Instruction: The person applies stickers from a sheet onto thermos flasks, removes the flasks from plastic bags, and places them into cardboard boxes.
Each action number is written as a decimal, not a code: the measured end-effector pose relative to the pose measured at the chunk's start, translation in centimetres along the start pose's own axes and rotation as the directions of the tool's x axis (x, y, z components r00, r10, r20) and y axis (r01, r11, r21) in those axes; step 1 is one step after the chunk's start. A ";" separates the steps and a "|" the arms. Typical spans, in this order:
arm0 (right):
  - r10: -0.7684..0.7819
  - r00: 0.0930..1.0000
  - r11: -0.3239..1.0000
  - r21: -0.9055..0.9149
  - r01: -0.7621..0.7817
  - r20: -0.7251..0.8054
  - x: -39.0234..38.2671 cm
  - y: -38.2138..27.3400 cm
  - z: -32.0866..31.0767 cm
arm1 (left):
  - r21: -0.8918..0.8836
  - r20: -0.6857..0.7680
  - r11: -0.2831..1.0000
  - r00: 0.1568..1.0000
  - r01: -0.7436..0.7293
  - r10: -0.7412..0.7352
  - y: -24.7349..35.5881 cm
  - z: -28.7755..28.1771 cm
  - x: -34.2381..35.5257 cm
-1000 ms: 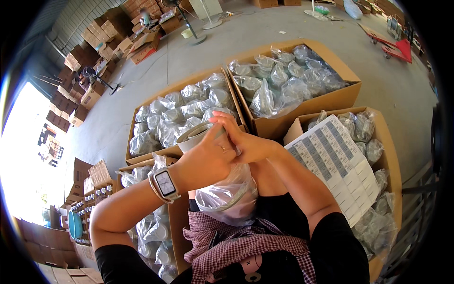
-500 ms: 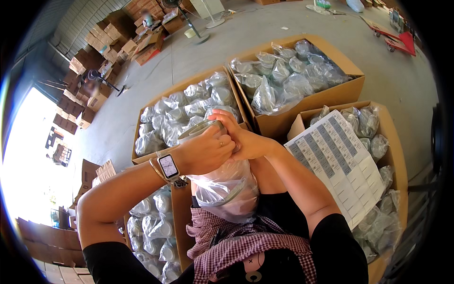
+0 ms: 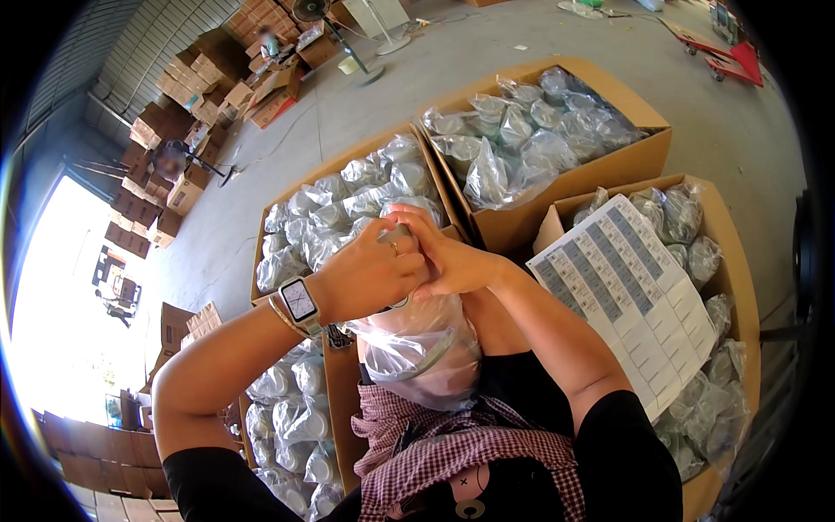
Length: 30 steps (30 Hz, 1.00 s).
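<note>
My left hand (image 3: 370, 270), with a watch on its wrist, and my right hand (image 3: 452, 261) are closed together in front of me. Between them a small bit of a grey round lid-like piece (image 3: 397, 233) shows; fingers cover the rest, so its exact kind is hidden. Just below, a clear plastic bag (image 3: 409, 348) lies against my lap, with a see-through rounded container inside and a greyish band curving across it. The hands are over the upper end of this bag; whether they also grip its edge I cannot tell.
Cartons of bagged grey items surround me: one ahead (image 3: 444, 187), one far right (image 3: 570, 191), one right (image 3: 739, 348), one at lower left (image 3: 341, 418). A printed sheet (image 3: 626, 304) lies across the right carton. Fans, stacked boxes and a red trolley (image 3: 735, 70) stand farther off.
The grey round piece has turned or tipped, so its wide rim no longer shows. Both hands remain together over the bag, and the view has shifted slightly.
</note>
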State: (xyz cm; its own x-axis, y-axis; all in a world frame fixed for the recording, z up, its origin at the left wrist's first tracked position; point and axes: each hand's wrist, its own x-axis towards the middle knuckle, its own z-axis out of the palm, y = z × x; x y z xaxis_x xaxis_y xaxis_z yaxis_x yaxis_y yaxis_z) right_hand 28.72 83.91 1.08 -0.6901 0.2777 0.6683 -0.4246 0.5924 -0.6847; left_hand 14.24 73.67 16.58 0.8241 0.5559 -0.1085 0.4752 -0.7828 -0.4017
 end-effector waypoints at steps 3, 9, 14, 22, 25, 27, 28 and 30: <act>0.032 0.999 0.999 0.041 -0.032 0.009 0.0 -0.2 -0.1 | -0.024 0.069 0.997 0.995 0.073 -0.071 0.6 -0.2 0.2; -0.106 0.993 0.994 0.002 0.107 -0.045 -0.1 1.0 0.1 | 0.143 0.058 0.974 0.981 0.178 -0.187 1.8 2.0 0.7; -0.030 0.999 0.999 0.026 0.030 -0.019 -0.1 0.3 -0.3 | -0.152 0.030 0.978 0.990 0.141 -0.138 0.4 0.4 0.2; -0.054 0.997 0.998 0.031 0.056 -0.046 0.0 0.3 0.1 | 0.056 0.081 0.991 0.989 0.120 -0.125 1.4 1.4 0.7; -0.058 0.998 0.998 0.028 0.059 -0.041 0.2 0.3 0.0 | 0.113 0.127 0.986 0.982 0.124 -0.138 1.8 1.5 0.9; -0.054 0.998 0.998 0.023 0.055 -0.022 0.1 -0.1 -0.3 | 0.142 0.109 0.984 0.986 0.109 -0.125 2.0 1.3 0.4; -0.029 0.999 0.999 0.034 0.029 -0.018 -0.1 -0.4 -0.6 | 0.107 0.098 0.988 0.988 0.113 -0.124 2.1 0.9 0.0; 0.022 1.000 0.998 0.058 -0.022 -0.008 -0.4 -1.0 -1.2 | 0.036 0.075 0.992 0.989 0.121 -0.124 2.4 -0.2 -1.3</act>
State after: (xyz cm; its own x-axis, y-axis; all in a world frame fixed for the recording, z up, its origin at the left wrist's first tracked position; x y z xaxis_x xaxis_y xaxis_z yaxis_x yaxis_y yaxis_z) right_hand 30.10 84.10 1.87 -0.6949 0.2964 0.6552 -0.4431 0.5412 -0.7147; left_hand 14.42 71.04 15.94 0.7335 0.6679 -0.1261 0.5602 -0.6992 -0.4442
